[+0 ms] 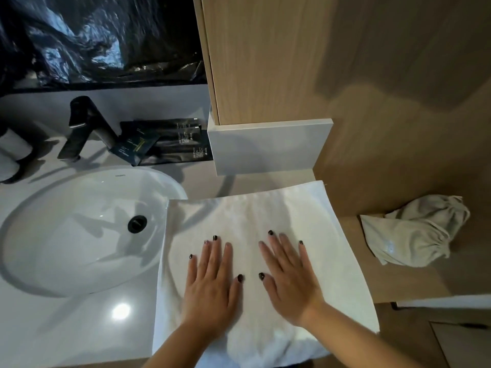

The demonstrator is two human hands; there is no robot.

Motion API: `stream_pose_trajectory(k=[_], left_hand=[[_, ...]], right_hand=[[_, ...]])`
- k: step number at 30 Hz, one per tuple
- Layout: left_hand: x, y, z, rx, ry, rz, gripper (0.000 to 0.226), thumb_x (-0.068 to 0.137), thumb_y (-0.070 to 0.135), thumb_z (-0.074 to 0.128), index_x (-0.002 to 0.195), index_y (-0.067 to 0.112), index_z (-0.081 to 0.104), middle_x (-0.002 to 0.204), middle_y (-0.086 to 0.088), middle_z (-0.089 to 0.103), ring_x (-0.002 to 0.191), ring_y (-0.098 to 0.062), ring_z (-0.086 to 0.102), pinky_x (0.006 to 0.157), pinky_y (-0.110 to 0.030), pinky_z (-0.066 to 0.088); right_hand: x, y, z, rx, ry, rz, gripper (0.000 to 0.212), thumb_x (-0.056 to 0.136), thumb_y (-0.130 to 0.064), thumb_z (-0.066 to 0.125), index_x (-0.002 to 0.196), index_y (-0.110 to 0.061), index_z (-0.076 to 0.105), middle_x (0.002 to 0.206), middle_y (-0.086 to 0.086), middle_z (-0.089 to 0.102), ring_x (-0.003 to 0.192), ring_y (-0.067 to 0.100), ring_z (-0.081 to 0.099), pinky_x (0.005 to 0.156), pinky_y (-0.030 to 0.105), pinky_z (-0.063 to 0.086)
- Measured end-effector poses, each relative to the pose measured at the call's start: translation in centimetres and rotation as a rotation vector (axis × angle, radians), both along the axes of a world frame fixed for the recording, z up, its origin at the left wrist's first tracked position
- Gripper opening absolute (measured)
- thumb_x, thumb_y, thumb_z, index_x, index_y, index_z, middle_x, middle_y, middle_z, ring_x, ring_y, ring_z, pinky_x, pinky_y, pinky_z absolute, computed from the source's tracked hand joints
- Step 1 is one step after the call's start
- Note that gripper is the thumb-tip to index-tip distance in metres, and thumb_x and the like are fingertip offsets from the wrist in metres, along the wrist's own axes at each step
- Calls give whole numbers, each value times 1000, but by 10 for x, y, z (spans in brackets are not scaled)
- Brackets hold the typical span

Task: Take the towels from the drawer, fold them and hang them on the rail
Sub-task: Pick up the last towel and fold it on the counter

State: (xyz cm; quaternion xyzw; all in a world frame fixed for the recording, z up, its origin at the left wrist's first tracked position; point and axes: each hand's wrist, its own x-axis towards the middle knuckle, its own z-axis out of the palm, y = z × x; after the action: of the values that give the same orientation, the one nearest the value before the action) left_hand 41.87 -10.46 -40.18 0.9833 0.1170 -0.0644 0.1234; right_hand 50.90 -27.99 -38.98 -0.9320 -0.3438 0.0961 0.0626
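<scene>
A white towel (255,216) lies spread flat on the white counter to the right of the sink, its near edge hanging over the counter's front. My left hand (212,282) rests palm down on the towel's middle, fingers spread. My right hand (289,277) lies flat beside it, a little to the right, fingers also apart. Neither hand grips the cloth. No drawer or rail shows in view.
An oval white sink (79,229) with a black drain fills the left. Behind it stand a black faucet (79,128) and dark sachets (162,142). A white block (268,147) sits under a wooden cabinet (265,57). A grey drawstring bag (414,232) lies on the wooden ledge at right.
</scene>
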Motion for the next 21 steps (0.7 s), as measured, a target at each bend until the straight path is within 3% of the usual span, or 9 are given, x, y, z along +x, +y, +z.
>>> stream_pose_trajectory(k=[2, 4, 7, 10, 12, 16, 21], left_hand=[[5, 3, -2, 3, -36, 12, 69, 99, 52, 17, 158, 19, 2, 165, -4, -9, 152, -21, -14, 121, -45, -8], [16, 10, -3, 14, -44, 14, 69, 99, 53, 14, 158, 21, -3, 165, -3, -13, 151, -20, -18, 121, -45, -9], [36, 22, -1, 28, -6, 12, 70, 97, 56, 4, 155, 24, -16, 162, -2, -27, 146, -18, -31, 122, -46, -11], [54, 27, 10, 32, 58, 17, 68, 100, 53, 9, 155, 22, -19, 161, -4, -28, 145, -21, -32, 121, -45, -13], [53, 22, 14, 44, 72, 72, 68, 102, 49, 12, 156, 18, -16, 161, -8, -26, 145, -24, -30, 121, -45, -15], [18, -2, 9, 0, 35, 124, 67, 98, 50, 1, 155, 19, -15, 161, -5, -25, 144, -21, -34, 119, -43, -18], [-5, 4, -1, 11, -19, 84, 70, 96, 63, 5, 156, 32, -14, 163, 3, -22, 147, -14, -29, 121, -42, -13]], right_hand=[[6, 3, -3, -38, 7, -16, 62, 98, -45, 19, 156, -22, 25, 164, 4, 13, 151, 28, 12, 115, 53, 11], [21, 8, -9, -44, 15, 5, 63, 99, -47, 13, 158, -26, 9, 165, -1, -4, 152, 23, -5, 120, 52, 3], [41, 18, -9, -72, -23, 13, 63, 100, -47, 14, 158, -24, 8, 165, 0, -3, 152, 22, -2, 120, 52, 6], [52, 31, -5, -127, 1, -5, 63, 102, -47, 14, 158, -23, -3, 164, 1, -12, 152, 23, -10, 120, 52, 0], [45, 38, -2, -111, 28, -39, 64, 103, -42, 23, 158, -17, 2, 165, 5, -8, 152, 26, -9, 120, 51, 1], [-6, 30, 1, 28, -19, 18, 59, 99, -37, 32, 151, -10, 36, 162, 9, 23, 150, 28, 18, 119, 53, 23], [-17, 17, -11, 50, -25, 36, 64, 100, -48, 29, 155, -15, 26, 163, 3, 17, 152, 21, 10, 119, 51, 20]])
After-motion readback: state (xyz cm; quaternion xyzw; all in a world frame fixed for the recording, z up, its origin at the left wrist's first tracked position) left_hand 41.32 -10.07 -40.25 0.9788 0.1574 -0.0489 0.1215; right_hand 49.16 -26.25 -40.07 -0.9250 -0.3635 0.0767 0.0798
